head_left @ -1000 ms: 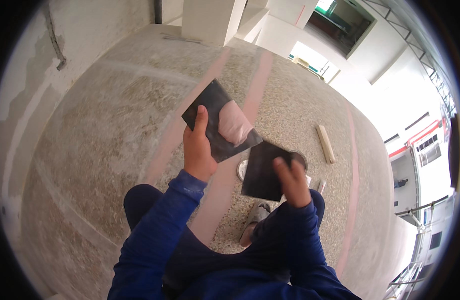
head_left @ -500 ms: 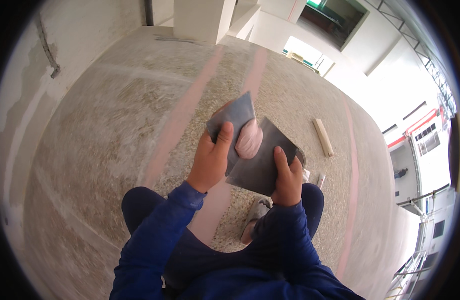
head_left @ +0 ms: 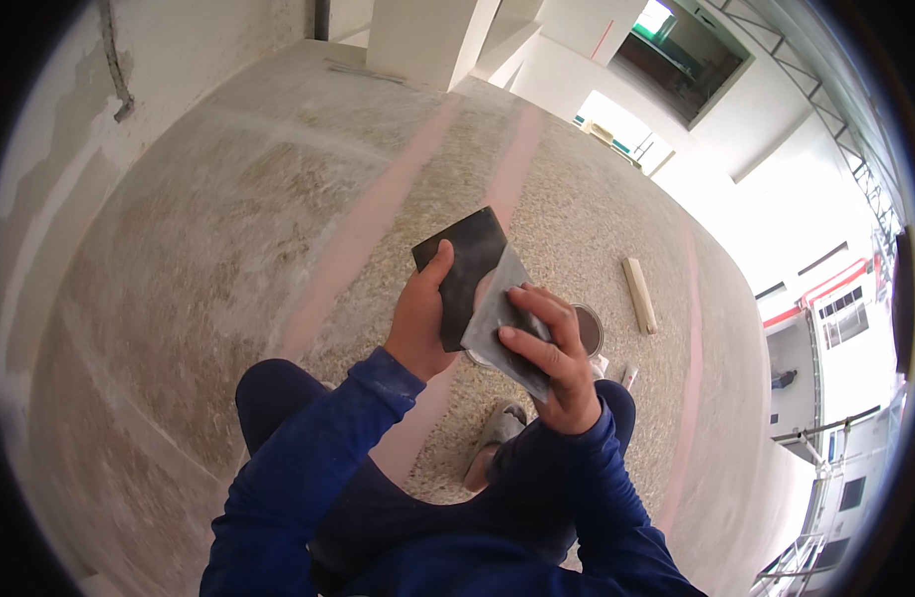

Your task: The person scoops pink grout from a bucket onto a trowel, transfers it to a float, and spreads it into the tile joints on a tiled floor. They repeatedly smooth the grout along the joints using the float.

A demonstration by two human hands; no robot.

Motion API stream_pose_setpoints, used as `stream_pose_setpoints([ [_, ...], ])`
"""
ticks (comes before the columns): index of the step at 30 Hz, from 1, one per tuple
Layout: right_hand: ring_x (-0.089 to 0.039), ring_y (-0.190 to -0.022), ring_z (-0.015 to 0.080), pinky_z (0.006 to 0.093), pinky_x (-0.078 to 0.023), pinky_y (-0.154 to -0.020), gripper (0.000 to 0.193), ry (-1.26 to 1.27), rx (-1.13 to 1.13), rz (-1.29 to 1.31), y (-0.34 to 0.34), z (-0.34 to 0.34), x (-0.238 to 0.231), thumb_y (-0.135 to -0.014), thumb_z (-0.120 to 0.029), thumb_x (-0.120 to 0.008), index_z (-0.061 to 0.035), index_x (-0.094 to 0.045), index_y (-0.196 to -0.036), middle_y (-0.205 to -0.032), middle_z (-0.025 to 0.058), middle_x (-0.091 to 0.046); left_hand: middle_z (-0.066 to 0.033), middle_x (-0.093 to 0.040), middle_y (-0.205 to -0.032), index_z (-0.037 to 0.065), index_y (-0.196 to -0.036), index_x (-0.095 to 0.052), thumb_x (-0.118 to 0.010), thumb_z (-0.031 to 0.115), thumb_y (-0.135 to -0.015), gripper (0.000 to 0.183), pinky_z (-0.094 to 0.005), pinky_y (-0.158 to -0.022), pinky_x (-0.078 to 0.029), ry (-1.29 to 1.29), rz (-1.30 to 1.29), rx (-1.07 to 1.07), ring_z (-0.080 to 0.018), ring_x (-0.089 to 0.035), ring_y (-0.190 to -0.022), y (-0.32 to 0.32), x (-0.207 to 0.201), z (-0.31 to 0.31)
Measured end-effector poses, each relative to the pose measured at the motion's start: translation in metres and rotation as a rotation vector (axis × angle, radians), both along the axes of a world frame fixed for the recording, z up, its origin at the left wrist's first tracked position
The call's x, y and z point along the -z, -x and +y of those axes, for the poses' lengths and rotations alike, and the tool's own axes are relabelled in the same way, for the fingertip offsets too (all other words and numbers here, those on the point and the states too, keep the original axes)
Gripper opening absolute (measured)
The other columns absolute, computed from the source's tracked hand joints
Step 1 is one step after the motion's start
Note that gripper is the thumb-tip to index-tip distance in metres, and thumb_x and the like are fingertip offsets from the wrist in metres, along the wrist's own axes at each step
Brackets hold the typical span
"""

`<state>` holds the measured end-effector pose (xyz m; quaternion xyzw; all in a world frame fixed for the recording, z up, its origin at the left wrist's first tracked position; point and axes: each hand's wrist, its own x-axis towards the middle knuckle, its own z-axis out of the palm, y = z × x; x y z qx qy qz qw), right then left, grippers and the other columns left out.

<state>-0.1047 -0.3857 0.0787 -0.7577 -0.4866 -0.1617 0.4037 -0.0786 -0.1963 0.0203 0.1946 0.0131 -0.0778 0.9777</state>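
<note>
Above floor (head_left: 587, 224) already banded pink, left grip (head_left: 420, 316) clasps black plate (head_left: 467, 254), right grip (head_left: 560, 366) grey plate (head_left: 495, 325); near-hidden paste (head_left: 484, 290) seems unspread.

Speckled grey floor (head_left: 208, 249), pink stripes (head_left: 374, 234), patchy pale wall (head_left: 174, 75), white pillar (head_left: 413, 45), bright light at right

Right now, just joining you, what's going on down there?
A person's left hand holds a dark flat plate, and the right hand holds a greyer plate tilted over it. Pink paste shows between them, mostly hidden; whether the plates touch is unclear. A round tin and pale wooden bar rest on the floor to the right.
</note>
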Motion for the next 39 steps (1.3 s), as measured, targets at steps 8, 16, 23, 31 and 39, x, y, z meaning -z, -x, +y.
stream_pose_setpoints([
  [8,-0.052,-0.126,0.0397,0.0409,-0.044,-0.105,0.069,-0.004,0.134,0.235,-0.033,-0.024,0.039,-0.069,0.02,-0.061,-0.0056,-0.049,-0.132,-0.141,0.0225,-0.046,-0.0128,-0.068,-0.121,0.003,-0.129,-0.058,-0.055,0.04,-0.105,0.045,-0.0416,-0.093,-0.06,-0.062,0.016,-0.073,-0.0257,-0.07,-0.107,0.012,-0.021,-0.002],
  [16,-0.059,-0.124,0.0314,0.0453,-0.05,-0.101,0.04,-0.838,0.141,0.839,-0.033,-0.017,0.068,-0.109,-0.018,-0.048,-0.0088,-0.041,-0.148,-0.138,0.0127,-0.057,-0.0108,-0.068,-0.123,0.004,-0.131,-0.059,-0.057,0.036,-0.104,0.041,-0.0438,-0.095,-0.059,-0.049,-0.008,-0.187,-0.0263,-0.069,-0.109,0.005,-0.027,0.015],
  [23,-0.055,-0.132,0.0303,0.0485,-0.046,-0.109,0.044,-1.168,-0.084,0.751,-0.014,0.018,0.042,-0.11,-0.029,-0.045,-0.01,-0.04,-0.149,-0.142,0.014,-0.056,-0.0106,-0.068,-0.121,0.002,-0.128,-0.06,-0.059,0.033,-0.104,0.04,-0.0362,-0.09,-0.059,-0.216,-0.011,-0.307,-0.022,-0.07,-0.105,0.003,-0.016,-0.001],
  [31,-0.055,-0.087,0.0151,0.0313,-0.045,-0.079,0.036,-0.049,0.479,0.724,0.004,-0.007,0.022,-0.107,-0.032,-0.055,0.003,-0.064,-0.109,-0.095,0.006,-0.063,-0.0067,-0.069,-0.112,0.0,-0.121,-0.064,-0.06,0.035,-0.105,0.039,-0.0318,-0.086,-0.057,-0.449,-0.04,-0.491,-0.0157,-0.067,-0.098,0.002,-0.019,0.01],
  [39,-0.069,-0.095,0.0186,0.031,-0.054,-0.084,0.036,-0.618,0.442,1.082,0.001,-0.03,0.003,-0.1,-0.022,-0.063,0.0045,-0.061,-0.124,-0.111,0.0107,-0.071,-0.0111,-0.066,-0.122,0.001,-0.132,-0.056,-0.057,0.038,-0.105,0.046,-0.037,-0.092,-0.058,-0.248,0.038,-0.359,-0.0223,-0.068,-0.109,-0.004,-0.019,0.011],
])
